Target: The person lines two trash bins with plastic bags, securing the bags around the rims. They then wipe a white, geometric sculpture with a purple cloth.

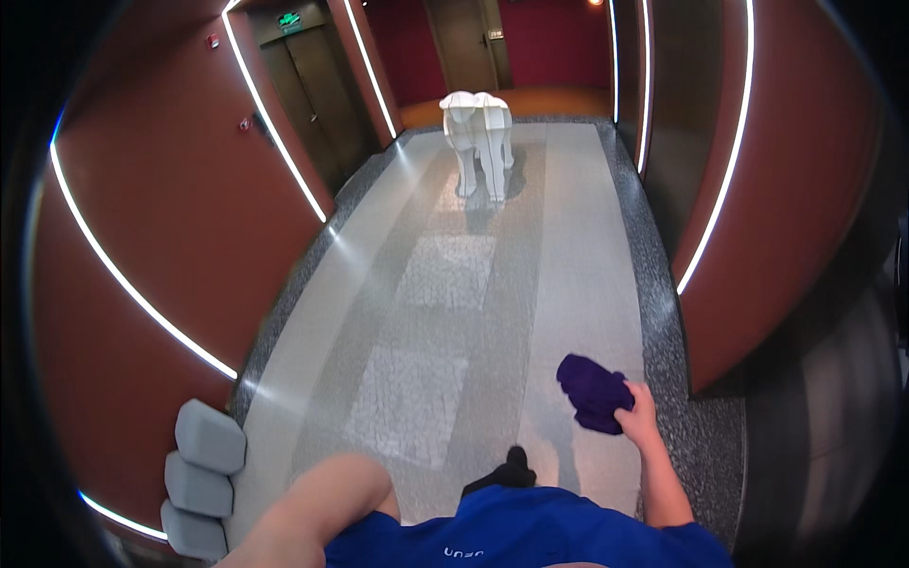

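Note:
My right hand (642, 415) grips one end of a dark purple cloth (592, 392), bunched up and held out above the pale floor at the right. Bent at the elbow, my left arm (334, 493) shows at the bottom. My left hand itself is out of view. Below me appear the blue shirt (525, 522) I wear and one black shoe (519, 458).
A white animal-shaped sculpture (477, 142) stands farther along the patterned floor (582, 284). Grey padded blocks (209, 434) line the left wall (170, 213). Closed dark doors (312, 99) are at left, with another door (461, 42) at the far end. Light strips edge the walls.

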The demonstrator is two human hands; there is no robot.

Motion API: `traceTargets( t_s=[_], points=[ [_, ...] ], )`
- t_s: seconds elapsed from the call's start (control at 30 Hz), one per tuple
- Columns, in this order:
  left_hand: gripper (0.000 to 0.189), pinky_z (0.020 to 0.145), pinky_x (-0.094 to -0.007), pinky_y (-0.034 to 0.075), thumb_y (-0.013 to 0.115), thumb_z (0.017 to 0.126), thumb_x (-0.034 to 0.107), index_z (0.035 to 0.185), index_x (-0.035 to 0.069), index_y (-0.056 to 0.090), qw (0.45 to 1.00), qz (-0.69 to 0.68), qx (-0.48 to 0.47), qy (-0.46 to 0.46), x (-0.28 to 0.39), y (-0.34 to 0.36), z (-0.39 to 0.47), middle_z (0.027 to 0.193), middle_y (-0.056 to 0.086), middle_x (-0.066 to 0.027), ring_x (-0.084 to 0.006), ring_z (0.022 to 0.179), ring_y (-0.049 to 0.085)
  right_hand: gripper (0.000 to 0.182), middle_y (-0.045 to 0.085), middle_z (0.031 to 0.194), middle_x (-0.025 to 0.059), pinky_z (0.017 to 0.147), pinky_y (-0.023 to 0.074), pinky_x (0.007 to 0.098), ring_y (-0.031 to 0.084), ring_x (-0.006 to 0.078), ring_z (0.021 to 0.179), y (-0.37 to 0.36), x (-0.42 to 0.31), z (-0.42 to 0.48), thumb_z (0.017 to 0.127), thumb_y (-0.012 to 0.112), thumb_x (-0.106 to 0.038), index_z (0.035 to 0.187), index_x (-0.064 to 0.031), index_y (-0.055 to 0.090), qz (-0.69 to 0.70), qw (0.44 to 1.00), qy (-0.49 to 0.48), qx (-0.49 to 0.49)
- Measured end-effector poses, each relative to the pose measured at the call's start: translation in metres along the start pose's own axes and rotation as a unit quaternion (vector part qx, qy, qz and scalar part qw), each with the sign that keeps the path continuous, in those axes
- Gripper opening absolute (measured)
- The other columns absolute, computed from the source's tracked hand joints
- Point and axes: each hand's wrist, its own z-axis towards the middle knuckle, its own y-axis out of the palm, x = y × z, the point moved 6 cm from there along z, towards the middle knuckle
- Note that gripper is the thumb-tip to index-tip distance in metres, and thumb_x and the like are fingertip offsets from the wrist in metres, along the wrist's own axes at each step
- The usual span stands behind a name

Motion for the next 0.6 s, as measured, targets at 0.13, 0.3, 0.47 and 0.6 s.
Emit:
traceTargets(
  t_s=[0.13,0.3,0.47,0.6],
  points=[
    [0.006,0.084,-0.0317,0.043,0.068,0.072,0.006,0.069,0.01,0.065,0.96,-0.053,0.257,-0.099,-0.07,-0.137,-0.065,0.077,0.058,-0.0073,-0.016,0.075,0.059,0.046,0.051,0.09,0.0106,0.078,0.0412,0.0281,0.052,0.0227,0.085,0.013,-0.003,0.07,0.053,0.052,0.002,0.099,0.0008,0.056,0.073,0.995,0.059,0.038],
    [0.033,0.085,-0.0421,0.043,0.057,0.077,0.01,0.109,0.002,0.054,0.895,0.008,0.342,-0.287,-0.266,-0.277,-0.201,0.098,0.058,-0.0139,-0.0253,0.087,0.058,0.044,0.048,0.09,0.0103,0.077,0.0418,0.0277,0.051,0.0234,0.087,0.014,-0.078,0.187,0.051,0.05,0.005,0.094,-0.0021,0.057,0.055,0.998,0.024,0.033],
    [0.071,0.101,-0.0383,0.027,0.065,0.075,0.029,0.132,0.004,0.03,0.784,0.153,-0.054,-0.599,-0.441,-0.276,-0.368,0.129,0.04,-0.0147,-0.0279,0.122,0.036,0.046,0.048,0.1,0.0114,0.084,0.0395,0.0271,0.051,0.0215,0.095,0.079,-0.119,0.328,0.052,0.052,0.004,0.097,-0.0033,0.059,0.159,0.987,0.013,-0.026],
    [0.093,0.103,-0.0364,0.023,0.073,0.069,0.028,0.136,0.0,0.014,0.772,-0.005,0.089,-0.629,-0.51,-0.317,-0.436,0.132,0.032,-0.0177,-0.0254,0.124,0.031,0.055,0.05,0.105,0.0108,0.087,0.0394,0.0291,0.051,0.0199,0.099,0.159,-0.114,0.472,0.055,0.06,0.004,0.109,-0.001,0.053,0.303,0.947,0.001,-0.107]
  ],
)
